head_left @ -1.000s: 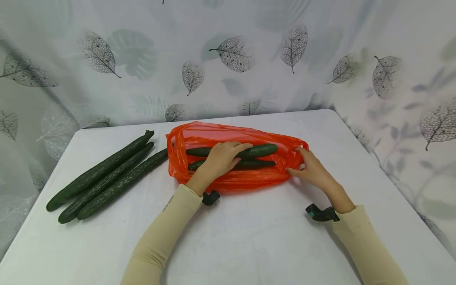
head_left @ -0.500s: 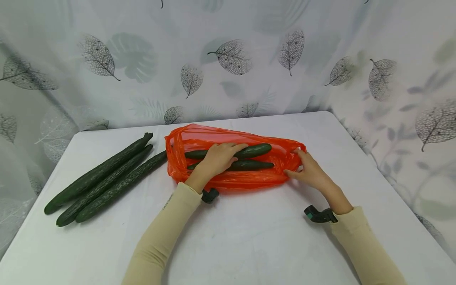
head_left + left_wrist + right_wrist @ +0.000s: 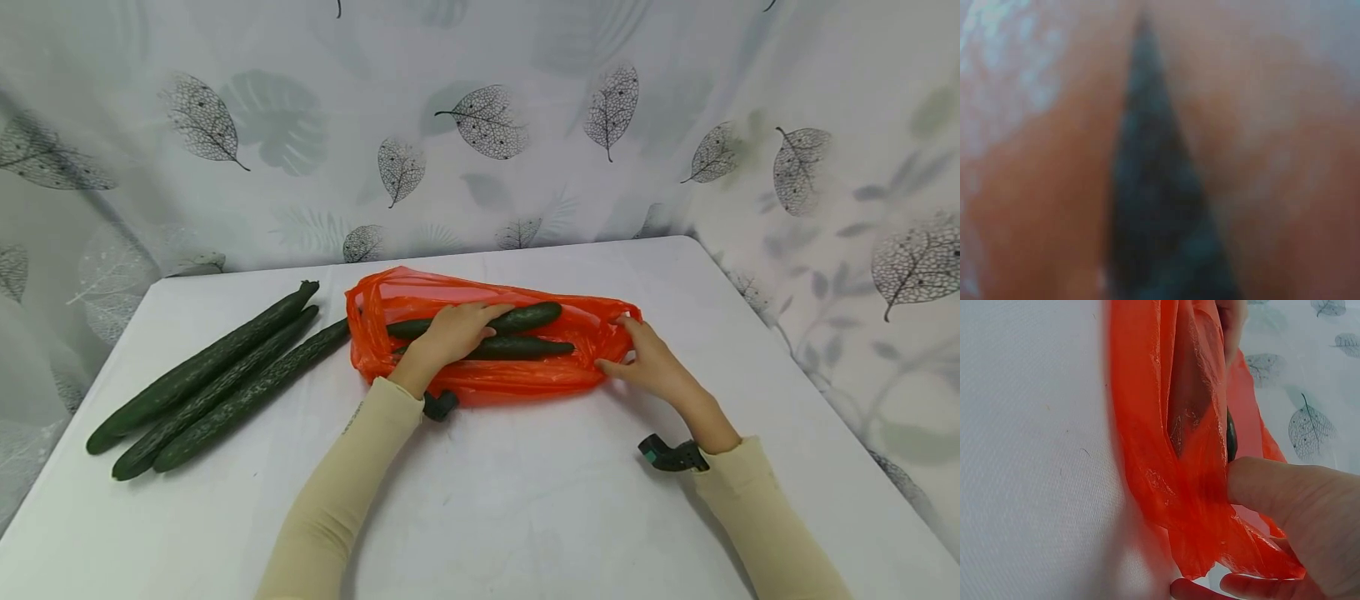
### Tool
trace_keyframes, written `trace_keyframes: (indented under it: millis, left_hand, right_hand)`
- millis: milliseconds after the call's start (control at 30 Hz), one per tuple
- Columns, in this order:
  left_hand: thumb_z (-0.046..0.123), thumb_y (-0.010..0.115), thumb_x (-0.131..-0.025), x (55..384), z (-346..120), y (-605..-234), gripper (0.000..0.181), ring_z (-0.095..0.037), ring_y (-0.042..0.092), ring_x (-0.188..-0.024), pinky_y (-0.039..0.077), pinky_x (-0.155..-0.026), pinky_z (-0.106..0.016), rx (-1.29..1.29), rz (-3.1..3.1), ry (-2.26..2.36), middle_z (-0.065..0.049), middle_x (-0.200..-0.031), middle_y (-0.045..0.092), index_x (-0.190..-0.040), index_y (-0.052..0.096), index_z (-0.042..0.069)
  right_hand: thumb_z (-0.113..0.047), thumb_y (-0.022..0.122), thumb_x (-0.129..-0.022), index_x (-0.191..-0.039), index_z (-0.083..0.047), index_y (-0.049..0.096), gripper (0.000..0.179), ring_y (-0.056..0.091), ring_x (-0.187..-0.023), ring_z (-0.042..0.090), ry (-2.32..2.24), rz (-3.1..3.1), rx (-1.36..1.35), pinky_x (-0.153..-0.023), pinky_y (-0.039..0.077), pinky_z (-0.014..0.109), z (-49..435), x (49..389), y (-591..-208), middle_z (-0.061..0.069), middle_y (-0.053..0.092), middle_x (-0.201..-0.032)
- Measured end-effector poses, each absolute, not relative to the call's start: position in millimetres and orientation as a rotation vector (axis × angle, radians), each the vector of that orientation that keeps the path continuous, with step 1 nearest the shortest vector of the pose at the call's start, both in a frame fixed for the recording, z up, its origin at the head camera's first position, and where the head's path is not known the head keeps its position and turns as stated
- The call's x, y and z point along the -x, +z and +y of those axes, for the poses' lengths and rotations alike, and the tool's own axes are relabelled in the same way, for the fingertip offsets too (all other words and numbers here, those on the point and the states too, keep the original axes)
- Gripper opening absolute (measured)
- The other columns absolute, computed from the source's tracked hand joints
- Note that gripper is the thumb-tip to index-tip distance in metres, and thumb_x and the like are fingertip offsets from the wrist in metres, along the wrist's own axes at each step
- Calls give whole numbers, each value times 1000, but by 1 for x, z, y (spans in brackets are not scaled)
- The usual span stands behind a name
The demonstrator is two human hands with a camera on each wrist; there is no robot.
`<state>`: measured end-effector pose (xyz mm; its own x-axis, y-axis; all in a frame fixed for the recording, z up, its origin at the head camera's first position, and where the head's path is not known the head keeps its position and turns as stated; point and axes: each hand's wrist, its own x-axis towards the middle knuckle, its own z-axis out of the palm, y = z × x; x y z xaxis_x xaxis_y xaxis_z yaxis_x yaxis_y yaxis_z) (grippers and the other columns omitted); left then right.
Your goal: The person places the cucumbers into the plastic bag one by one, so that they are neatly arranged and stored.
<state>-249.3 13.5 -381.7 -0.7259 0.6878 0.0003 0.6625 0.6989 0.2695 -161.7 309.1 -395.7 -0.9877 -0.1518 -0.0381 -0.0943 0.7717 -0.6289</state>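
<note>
A red-orange plastic bag (image 3: 525,385) lies on its side on the white table, its upper side open. Two dark green cucumbers lie in it: an upper cucumber (image 3: 536,315) and a lower cucumber (image 3: 517,348). My left hand (image 3: 456,333) grips the upper cucumber from above, covering its middle. At the bag's right end, my right hand (image 3: 651,358) holds the plastic between thumb and fingers; in the right wrist view, the thumb (image 3: 1266,484) presses on the red film. The left wrist view is blurred, with a dark pointed shape (image 3: 1160,206) amid reddish tones.
Left of the bag, three long cucumbers (image 3: 217,367) lie side by side at a slant. The nearest one's far tip reaches the bag's left end. A leaf-patterned curtain (image 3: 480,183) hangs behind the white table (image 3: 540,500).
My left hand and the upper cucumber have slid a little left within the bag. My right hand keeps its hold on the bag's right end. The head view has shifted slightly.
</note>
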Motion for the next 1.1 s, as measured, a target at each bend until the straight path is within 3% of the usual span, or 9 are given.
trace_keyframes:
  millis: [600,1100]
  left_hand:
    - [18,56,-100,254,9,-387,42,-22,58,-120,46,-102,-40,-1020,2744,481,-4,-134,60,-142,52,20]
    - [14,62,-97,241,-5,-373,33,-21,59,-117,49,-97,-36,-1038,2817,408,-5,-130,62,-130,63,14]
  right_hand:
    - [-20,70,-89,-140,15,31,73,47,-107,41,-1003,2869,190,-84,50,49,308,160,-393,34,39,-135]
    - [-19,69,-90,-141,15,31,73,48,-105,41,-983,2878,216,-84,51,50,307,161,-395,35,37,-136]
